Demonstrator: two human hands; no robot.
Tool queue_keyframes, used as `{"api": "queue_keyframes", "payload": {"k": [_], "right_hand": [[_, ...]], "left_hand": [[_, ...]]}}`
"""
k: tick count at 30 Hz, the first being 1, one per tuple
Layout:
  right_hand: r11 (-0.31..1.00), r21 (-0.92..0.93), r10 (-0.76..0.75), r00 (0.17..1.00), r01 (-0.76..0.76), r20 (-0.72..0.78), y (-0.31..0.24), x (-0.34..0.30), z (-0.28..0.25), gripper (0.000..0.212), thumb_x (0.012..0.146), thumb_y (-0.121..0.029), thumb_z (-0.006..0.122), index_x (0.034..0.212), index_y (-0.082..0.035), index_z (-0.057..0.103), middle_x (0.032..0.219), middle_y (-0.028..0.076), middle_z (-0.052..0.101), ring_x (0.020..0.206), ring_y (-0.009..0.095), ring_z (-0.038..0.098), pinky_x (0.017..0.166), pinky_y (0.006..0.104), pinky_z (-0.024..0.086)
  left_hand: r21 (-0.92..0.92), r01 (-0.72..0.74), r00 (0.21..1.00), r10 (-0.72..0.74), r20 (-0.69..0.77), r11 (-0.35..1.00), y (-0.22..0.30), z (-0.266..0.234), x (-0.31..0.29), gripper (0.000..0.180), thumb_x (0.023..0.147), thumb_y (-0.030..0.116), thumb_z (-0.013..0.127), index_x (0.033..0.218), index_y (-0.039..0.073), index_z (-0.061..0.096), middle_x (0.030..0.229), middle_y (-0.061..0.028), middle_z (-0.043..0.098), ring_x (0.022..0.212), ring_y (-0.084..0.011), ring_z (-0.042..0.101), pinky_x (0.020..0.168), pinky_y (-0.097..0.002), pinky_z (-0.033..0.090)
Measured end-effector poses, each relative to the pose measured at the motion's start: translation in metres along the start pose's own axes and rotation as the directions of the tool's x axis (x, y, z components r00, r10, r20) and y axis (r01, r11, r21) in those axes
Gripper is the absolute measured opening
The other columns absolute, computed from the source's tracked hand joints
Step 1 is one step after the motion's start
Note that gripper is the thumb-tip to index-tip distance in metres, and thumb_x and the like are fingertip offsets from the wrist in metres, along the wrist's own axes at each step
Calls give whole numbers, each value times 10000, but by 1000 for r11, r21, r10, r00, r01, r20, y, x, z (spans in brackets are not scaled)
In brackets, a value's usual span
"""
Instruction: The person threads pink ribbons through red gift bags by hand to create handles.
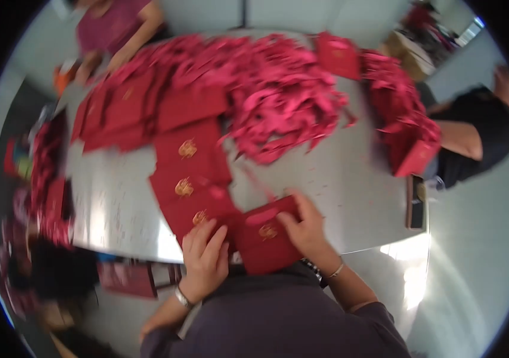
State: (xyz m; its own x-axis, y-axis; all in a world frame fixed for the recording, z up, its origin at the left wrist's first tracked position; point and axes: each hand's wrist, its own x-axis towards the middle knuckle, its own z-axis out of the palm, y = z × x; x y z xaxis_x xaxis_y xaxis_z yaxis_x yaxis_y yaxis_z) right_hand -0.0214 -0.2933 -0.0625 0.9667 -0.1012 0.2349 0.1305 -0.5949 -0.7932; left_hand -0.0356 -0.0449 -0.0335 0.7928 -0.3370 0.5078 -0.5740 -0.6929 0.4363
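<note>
Red bag [259,249] sits at the near edge of the surface [361,209], its corner pinched in the grip of your right hand [310,230]; your left hand [205,262], fingers slightly spread, touches overlapping bags [171,161], its hold unclear.

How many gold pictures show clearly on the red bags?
4: a far picture, a middle picture and a near picture along the overlapping bags, plus one picture on the bag in the right hand. Others blur or may be hidden.

The tabletop [359,200] right of the red packets [186,203] gives passage; the ribbon heap [284,104] (tangled) blocks beyond.
</note>
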Motion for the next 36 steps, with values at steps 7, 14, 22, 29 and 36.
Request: {"api": "queue_keyframes", "payload": {"k": [7, 14, 22, 29, 36], "right_hand": [[746, 603, 346, 938, -281, 9, 4, 13, -14, 467, 945, -18, 588, 1392, -13, 450, 1151, 71, 615, 1011, 121, 580, 916, 271, 480], [556, 815, 363, 930, -166, -58, 21, 13, -26, 434, 971, -89, 588, 1367, 19, 449, 1205, 107, 610, 1083, 163, 588, 983, 309, 474], [564, 813, 396, 911, -145, -112, 27, 13, -37, 407, 952, -54, 601, 1340, -19, 481, 1193, 89, 614, 1075, 158, 587, 963, 314, 490], [562, 777, 383, 922, -286, 62, 32, 15, -18, 367, 949, -105, 623, 1301, -52, 535, 1105, 13, 628, 1010, 100, 584, 905, 278, 492], [512, 819, 345, 935, -260, 81, 27, 6, -32, 367, 973, -99, 592, 1325, -36, 509, 1117, 10, 632, 1018, 87, 590, 911, 263, 492]], "left_hand": [[136, 88, 974, -114, 198, 987, -21, -11, -19, 551, 731, 185, 765, 1232, 34, 592, 1328, -187, 523, 1243, -388, 480, 992, -485, 389], [300, 48, 981, -102, 168, 953, -84, -22, 28, 646, 738, 166, 754, 1324, 38, 516, 1410, -192, 460, 1345, -382, 399, 1119, -487, 321], [304, 9, 998, -27, 55, 953, -85, -9, 61, 492, 802, 143, 696, 1265, 35, 571, 1349, -194, 516, 1315, -376, 438, 1111, -492, 319], [418, 96, 995, -90, -36, 903, -82, -2, 9, 508, 856, 147, 631, 1322, -29, 530, 1421, -275, 447, 1326, -457, 405, 1125, -558, 267], [382, 40, 998, -55, 28, 923, -55, -6, 5, 703, 878, 373, 684, 1437, 34, 425, 1513, -267, 334, 1369, -497, 319, 1102, -622, 233]]}}
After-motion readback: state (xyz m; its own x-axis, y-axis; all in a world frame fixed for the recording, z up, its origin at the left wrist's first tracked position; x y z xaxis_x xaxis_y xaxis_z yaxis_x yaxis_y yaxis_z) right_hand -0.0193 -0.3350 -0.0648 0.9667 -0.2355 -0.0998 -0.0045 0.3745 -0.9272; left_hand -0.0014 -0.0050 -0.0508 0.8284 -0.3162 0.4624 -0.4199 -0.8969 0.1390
